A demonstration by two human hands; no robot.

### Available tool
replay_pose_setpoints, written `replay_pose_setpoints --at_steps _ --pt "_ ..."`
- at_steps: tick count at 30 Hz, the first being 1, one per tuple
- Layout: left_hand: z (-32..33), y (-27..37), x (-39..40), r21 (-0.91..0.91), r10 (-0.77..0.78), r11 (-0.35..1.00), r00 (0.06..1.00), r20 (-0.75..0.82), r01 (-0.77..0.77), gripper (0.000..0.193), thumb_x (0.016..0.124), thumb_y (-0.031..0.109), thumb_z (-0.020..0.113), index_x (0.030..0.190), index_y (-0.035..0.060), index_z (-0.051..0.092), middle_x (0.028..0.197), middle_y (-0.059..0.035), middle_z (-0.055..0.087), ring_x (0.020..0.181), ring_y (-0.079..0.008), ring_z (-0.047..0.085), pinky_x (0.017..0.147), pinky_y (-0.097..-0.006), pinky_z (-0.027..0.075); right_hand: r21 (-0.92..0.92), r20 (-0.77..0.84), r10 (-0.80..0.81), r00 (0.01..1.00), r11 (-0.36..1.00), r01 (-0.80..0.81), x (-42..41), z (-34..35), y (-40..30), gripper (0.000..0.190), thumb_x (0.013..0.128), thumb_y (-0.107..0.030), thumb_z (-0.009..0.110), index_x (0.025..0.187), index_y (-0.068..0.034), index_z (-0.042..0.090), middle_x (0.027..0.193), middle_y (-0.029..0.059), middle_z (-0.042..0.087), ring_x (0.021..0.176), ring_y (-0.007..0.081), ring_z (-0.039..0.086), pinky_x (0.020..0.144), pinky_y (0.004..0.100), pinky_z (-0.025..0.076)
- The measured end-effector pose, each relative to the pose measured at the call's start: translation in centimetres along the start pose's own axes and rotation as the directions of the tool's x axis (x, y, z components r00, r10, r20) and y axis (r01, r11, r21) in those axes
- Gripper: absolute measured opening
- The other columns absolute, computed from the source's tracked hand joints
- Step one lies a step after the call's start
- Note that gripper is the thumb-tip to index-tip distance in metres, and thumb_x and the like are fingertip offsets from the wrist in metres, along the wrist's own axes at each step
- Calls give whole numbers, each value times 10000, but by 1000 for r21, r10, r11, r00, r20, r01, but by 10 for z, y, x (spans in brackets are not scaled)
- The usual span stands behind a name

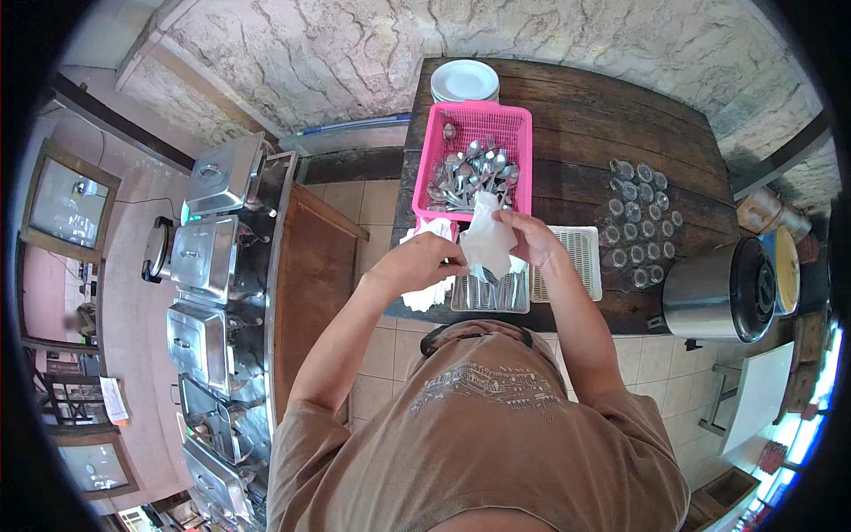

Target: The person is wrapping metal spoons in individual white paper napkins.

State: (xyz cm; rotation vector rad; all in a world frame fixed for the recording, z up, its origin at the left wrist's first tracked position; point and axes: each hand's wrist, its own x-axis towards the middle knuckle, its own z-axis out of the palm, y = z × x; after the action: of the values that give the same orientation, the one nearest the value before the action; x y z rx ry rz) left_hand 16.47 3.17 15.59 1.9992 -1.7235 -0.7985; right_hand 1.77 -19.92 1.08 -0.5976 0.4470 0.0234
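A thin white paper napkin or sleeve hangs between my two hands, above the front rim of a pink plastic basket. My right hand grips its right edge, thumb and fingers together. At the lower left, the fingers of my left hand pinch together at its edge. Metal cutlery ends show just below the paper; whether they are inside it is unclear. Loose spoons and forks fill the pink basket. Nearest me, a light cutlery tray holds several metal utensils. White napkins lie stacked under my left forearm and hand.
An off-white plastic basket sits right of the cutlery tray on the dark wooden table. White plates are stacked behind. Several glass mugs and a large metal pot stand rightward. Chafing dishes line the left counter.
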Motion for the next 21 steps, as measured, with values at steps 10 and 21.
replay_pose_setpoints --at_steps 10,21 --pt "30 -44 29 -244 -197 942 968 153 230 252 927 213 760 1002 -28 759 838 -126 764 698 -164 749 664 -328 582 -621 82 -182 980 760 193 -7 45 -35 289 905 -55 764 1193 -60 743 1017 26 732 972 132 679 905 319 533" --pt "31 -106 45 -675 -420 609 891 171 416 231 878 134 781 1033 -38 783 914 -88 773 773 -131 745 578 -231 504 -712 682 -298 668 -479 513 -64 85 7 175 832 -106 800 994 -169 820 965 14 776 1056 214 682 965 432 496"
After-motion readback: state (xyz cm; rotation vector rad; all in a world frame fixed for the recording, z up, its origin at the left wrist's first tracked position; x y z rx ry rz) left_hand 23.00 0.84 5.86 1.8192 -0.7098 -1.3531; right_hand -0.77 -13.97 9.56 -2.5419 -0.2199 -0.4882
